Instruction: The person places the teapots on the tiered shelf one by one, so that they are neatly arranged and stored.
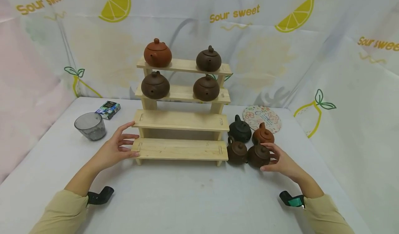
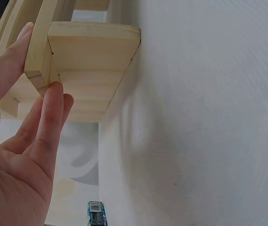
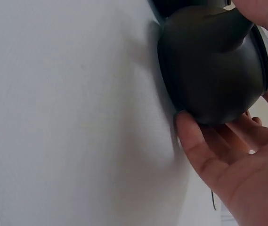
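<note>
A stepped wooden display stand [image 1: 182, 149] with four shelves stands mid-table. My left hand [image 1: 113, 151] grips its left end; in the left wrist view the thumb lies on one side of a shelf board [image 2: 42, 52] and fingertips meet the other. My right hand [image 1: 282, 161] holds a dark brown teapot [image 1: 258, 156] at the stand's right, thumb low on its front and fingers round its far side. In the right wrist view the teapot [image 3: 209, 66] sits close against the table. Beside it are another brown teapot [image 1: 237, 153], a black teapot [image 1: 240, 130] and a reddish-brown teapot [image 1: 263, 135].
On the top shelf are a reddish teapot [image 1: 157, 55] and a dark one [image 1: 209, 60]; two more dark teapots [image 1: 155, 86] occupy the shelf below. A grey glass cup [image 1: 91, 126] and small box [image 1: 108, 109] stand left. A round patterned mat [image 1: 265, 116] lies back right.
</note>
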`<state>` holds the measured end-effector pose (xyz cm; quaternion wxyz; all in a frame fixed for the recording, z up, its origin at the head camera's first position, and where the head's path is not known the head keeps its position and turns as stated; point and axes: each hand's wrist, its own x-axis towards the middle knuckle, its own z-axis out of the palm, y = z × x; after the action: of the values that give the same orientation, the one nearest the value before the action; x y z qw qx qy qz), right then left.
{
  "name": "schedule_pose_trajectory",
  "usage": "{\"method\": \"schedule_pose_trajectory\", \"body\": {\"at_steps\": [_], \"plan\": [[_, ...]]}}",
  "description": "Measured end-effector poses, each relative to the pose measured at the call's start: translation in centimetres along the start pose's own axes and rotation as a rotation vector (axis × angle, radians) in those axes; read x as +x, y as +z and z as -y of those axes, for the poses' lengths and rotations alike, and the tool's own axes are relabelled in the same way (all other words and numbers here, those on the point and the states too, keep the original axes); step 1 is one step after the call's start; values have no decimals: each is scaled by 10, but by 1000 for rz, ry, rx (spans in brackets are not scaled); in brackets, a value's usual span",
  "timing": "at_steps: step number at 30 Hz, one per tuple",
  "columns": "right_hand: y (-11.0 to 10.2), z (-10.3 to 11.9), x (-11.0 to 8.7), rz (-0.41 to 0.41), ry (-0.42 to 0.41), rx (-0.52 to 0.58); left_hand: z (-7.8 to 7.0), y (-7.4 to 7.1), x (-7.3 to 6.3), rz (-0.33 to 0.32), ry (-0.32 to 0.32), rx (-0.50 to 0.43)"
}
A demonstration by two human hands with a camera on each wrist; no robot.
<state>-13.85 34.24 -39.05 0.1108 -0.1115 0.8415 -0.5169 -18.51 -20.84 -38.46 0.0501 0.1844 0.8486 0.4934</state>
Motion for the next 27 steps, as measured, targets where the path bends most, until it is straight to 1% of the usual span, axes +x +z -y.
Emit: {"method": "schedule_pose_trajectory", "body": {"at_steps": [5,8,12,15,20,27], "plan": [[2,2,1,4,19,-16,0,-1,0,3,-10,1],[4,4,0,-8,55,-14,0,-1,1,4,-10,0],[5,8,-3,-28,71,-16,0,0,1,8,-5,-5],[2,12,-5,-45,63,-20,-1,0,1,7,0,-2],[-6,25,-8,-70,58,-28,0,0,2,7,2,-1],[-9,44,-4,-35,-9,14,2,-1,1,12,1,-19]]}}
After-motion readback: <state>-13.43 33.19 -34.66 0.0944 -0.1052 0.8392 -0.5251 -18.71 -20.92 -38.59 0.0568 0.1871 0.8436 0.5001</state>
